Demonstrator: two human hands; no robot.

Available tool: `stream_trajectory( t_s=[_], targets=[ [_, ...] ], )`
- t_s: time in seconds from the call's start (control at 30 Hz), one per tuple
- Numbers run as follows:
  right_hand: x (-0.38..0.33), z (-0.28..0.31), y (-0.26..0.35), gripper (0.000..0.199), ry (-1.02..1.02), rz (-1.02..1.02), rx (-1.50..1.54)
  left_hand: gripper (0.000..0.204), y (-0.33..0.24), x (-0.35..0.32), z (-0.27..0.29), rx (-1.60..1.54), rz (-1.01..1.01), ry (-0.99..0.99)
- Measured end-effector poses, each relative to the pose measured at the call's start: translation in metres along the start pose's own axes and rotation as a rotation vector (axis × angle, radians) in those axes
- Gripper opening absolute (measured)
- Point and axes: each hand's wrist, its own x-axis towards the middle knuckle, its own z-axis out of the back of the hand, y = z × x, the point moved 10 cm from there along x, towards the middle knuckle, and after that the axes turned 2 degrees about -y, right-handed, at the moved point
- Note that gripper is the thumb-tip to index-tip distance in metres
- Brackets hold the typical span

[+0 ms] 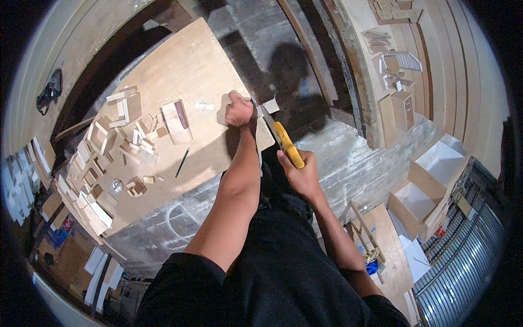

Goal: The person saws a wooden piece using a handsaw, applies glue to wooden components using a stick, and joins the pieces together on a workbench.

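Yellow-handled handsaw (286, 141) grasped in our right hand (304, 173), we are clenching our left hand (239, 110) at the plywood board's (188, 60) edge, upper centre, seemingly steadying the overhanging wooden strip (271, 106) against the blade (268, 118).

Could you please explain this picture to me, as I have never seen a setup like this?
Of course. There is no machine here: a person works with two bare hands. A wide fisheye camera on their head looks down, so straight edges bend near the rim.

The right hand holds a handsaw with a yellow handle. The left hand is curled at the edge of a pale wooden tabletop, near the blade; what it grips is hard to tell.

On the tabletop lie many small pale wooden pieces, a flat wooden block with a reddish-brown strip and a thin dark pencil-like stick.
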Motion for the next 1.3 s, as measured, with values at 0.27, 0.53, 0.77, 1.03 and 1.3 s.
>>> stream_trajectory(
  t_s=[0.27, 0.53, 0.77, 1.03, 1.3],
  targets=[
    [-0.015, 0.011, 0.003, 0.032, -0.053, 0.023, 0.001, 0.008, -0.009, -0.004, 0.01, -0.048, -0.013, 0.063],
    [0.011, -0.016, -0.026, 0.037, -0.03, 0.114, 0.138, 0.013, -0.008, -0.001, 0.008, -0.015, -0.009, 0.039],
    [0.024, -0.007, -0.004, 0.042, 0.047, 0.062, 0.026, 0.011, -0.001, -0.006, 0.001, -0.015, 0.043, -0.03],
    [0.026, -0.014, -0.001, 0.042, 0.095, 0.042, 0.082, 0.012, 0.007, -0.006, -0.002, -0.036, 0.021, 0.007],
    [0.028, -0.012, -0.002, 0.041, 0.104, -0.004, 0.035, 0.013, 0.01, -0.005, -0.001, -0.041, 0.004, 0.014]
  ],
)
